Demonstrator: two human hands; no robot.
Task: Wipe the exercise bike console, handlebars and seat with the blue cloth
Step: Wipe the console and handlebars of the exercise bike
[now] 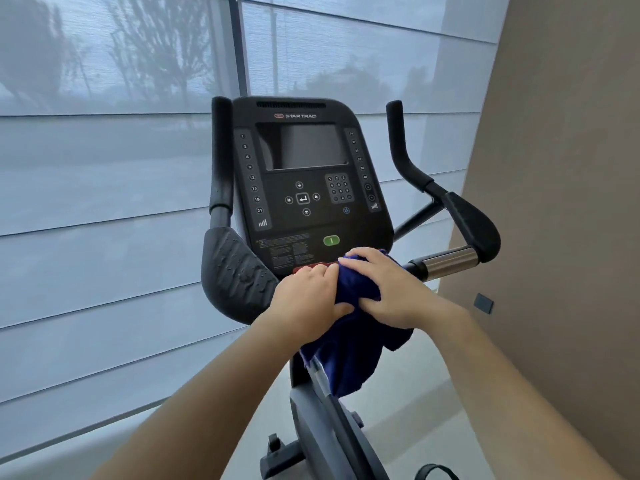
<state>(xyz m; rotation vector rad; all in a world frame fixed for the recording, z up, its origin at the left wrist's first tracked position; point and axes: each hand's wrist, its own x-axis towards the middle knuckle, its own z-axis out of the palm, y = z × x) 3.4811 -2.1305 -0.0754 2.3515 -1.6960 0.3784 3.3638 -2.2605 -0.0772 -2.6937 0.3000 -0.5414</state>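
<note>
Holding the blue cloth (353,306) together, the left hand (308,296) and right hand (388,285) each keep a closed grip on it, just below the console (304,168), between the handlebars (235,268).

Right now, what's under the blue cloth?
Both hands, left and right, press the cloth against the console's bottom edge. A red strip shows at its left; whatever lies beneath is covered. Its tail hangs over the bike's post.
</note>
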